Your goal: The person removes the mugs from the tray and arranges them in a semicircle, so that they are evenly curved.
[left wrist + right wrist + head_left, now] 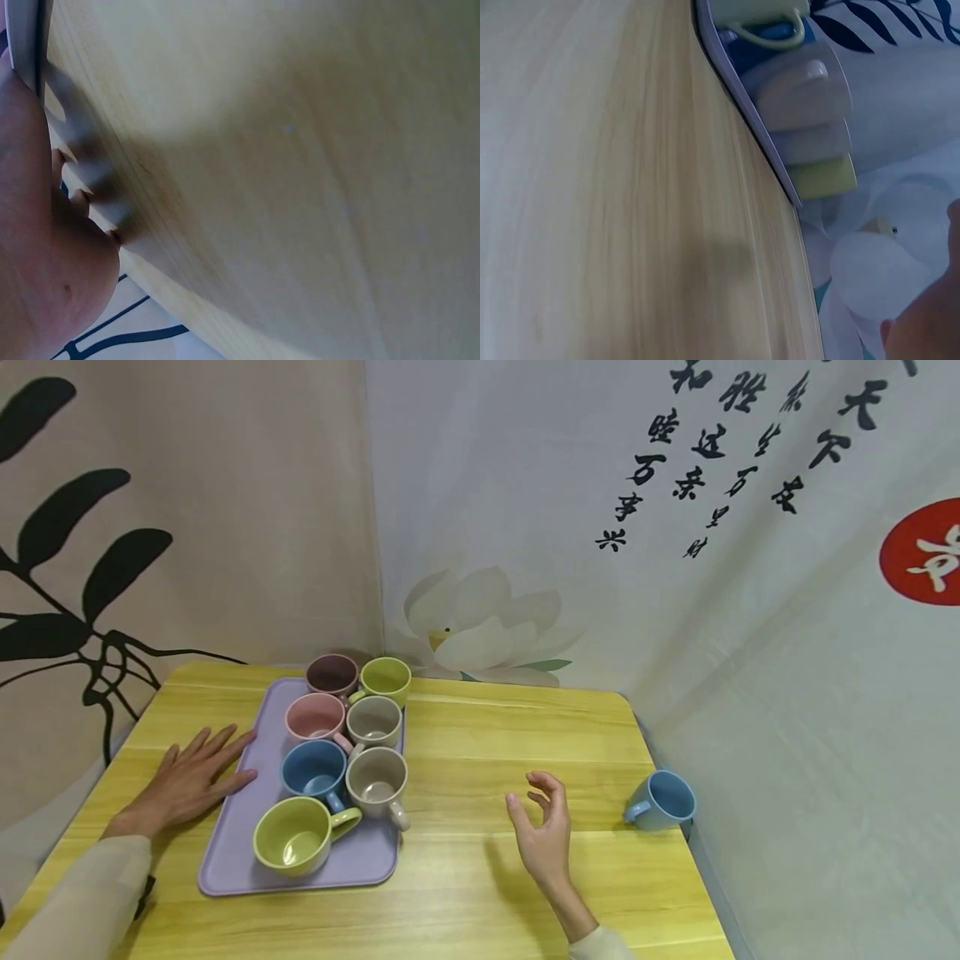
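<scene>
My left hand lies with spread fingers at the left edge of a lilac tray, thumb and index finger touching its rim. Mugs stand on the tray in two columns: dark plum, pink, blue and yellow-green on the left; yellow-green and two greyish ones, on the right. Over the table to the tray's right, my right hand hovers with loosely bent fingers, holding nothing. A lighter blue mug stands apart, right of that hand.
The wooden table has rounded corners, and the lone blue mug is close to its right edge. Behind and beside it hang printed cloths with a lotus, dark leaves and writing.
</scene>
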Motion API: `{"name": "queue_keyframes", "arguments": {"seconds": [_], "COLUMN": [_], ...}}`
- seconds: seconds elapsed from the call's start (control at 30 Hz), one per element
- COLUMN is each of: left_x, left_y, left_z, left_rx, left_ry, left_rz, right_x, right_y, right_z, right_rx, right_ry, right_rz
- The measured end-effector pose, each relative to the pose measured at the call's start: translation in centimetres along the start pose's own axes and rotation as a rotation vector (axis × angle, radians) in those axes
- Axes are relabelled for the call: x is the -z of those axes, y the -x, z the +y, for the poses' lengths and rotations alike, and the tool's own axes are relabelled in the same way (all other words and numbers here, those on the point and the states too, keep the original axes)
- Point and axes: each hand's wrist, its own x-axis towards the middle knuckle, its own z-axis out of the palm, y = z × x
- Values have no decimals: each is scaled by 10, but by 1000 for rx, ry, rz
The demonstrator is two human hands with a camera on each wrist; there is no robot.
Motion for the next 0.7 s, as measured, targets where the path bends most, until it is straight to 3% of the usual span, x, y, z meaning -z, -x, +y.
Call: {"name": "queue_keyframes", "arguments": {"seconds": [0.43, 0.7], "left_x": [0, 0], "left_y": [1, 2], "left_z": [0, 2], "left_rx": [-5, -3], "left_ry": [1, -15], "left_rz": [3, 11], "right_x": [-42, -64], "right_y": [8, 17], "right_z": [-10, -12], "right_rx": [-37, -5], "right_ry": [41, 65], "right_rz": [-285, -461]}}
